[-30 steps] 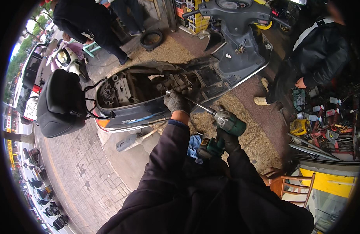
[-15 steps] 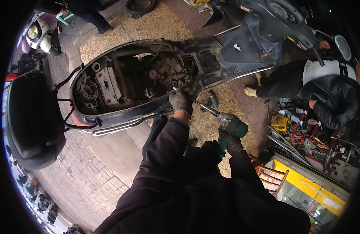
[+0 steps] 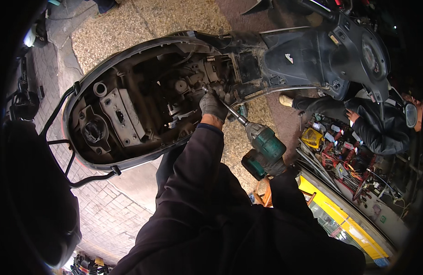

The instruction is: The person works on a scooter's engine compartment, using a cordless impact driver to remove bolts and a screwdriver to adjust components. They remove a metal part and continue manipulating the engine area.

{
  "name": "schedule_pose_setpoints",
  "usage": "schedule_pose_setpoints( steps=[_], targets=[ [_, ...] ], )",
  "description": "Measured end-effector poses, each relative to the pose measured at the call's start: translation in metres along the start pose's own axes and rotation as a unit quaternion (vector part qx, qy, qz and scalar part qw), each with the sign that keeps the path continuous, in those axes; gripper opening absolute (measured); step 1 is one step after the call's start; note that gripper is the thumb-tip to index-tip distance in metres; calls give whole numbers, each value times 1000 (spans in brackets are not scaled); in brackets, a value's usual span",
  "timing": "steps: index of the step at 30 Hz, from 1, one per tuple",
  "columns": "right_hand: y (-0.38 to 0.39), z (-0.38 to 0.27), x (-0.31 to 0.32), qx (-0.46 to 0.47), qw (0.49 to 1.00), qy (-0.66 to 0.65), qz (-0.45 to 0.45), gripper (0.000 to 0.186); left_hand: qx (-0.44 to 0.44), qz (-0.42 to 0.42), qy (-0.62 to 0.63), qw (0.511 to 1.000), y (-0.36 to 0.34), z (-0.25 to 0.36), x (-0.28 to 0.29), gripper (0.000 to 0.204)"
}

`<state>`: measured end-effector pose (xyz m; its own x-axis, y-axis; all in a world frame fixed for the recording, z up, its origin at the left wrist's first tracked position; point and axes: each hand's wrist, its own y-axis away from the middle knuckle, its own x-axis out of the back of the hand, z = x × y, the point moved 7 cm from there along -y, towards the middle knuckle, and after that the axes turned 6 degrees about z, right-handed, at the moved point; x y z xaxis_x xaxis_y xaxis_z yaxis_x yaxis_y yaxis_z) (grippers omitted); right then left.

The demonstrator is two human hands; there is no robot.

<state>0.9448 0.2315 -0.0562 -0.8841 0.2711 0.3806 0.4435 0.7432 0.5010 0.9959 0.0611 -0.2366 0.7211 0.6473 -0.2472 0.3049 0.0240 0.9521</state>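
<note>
A scooter body (image 3: pixel 152 156) without its seat lies across the view, its dirty engine (image 3: pixel 188 85) exposed inside. My left hand (image 3: pixel 213 106), in a dark glove, is closed around the long extension bar (image 3: pixel 236 113) at the bay's near edge beside the engine. The bar's tip shows just past my fingers; whether it sits on a fastener, I cannot tell. My gloved right hand (image 3: pixel 276 168) grips the handle of a green cordless impact wrench (image 3: pixel 268 143), which carries the bar and points up and left toward the engine.
A black top box (image 3: pixel 37 192) hangs off the rear rack (image 3: pixel 55 142) at left. Right of me are a heap of tools and parts (image 3: pixel 344 156) and a yellow-fronted glass case (image 3: pixel 340 220). Another person's hand (image 3: pixel 353 115) is near the scooter's front. A wooden chair (image 3: pixel 265 191) stands close by.
My view has shifted closer over the scooter. Both hands have moved with the wrench and bar, which now reach farther into the engine bay. The other person has shifted at right.
</note>
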Motion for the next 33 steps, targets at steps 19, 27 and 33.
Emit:
schedule_pose_setpoints(
  steps=[19,27,33],
  targets=[
    [-85,-33,-42,124,939,322,17,45,79,28,40,996,-96,1,5,17],
    [-124,43,-79,-185,947,-257,54,31,84,-46,88,992,-184,14,20,23],
    [-159,-31,-98,-202,905,350,-130,48,101,-155,196,963,-183,35,22,33]
  ],
)
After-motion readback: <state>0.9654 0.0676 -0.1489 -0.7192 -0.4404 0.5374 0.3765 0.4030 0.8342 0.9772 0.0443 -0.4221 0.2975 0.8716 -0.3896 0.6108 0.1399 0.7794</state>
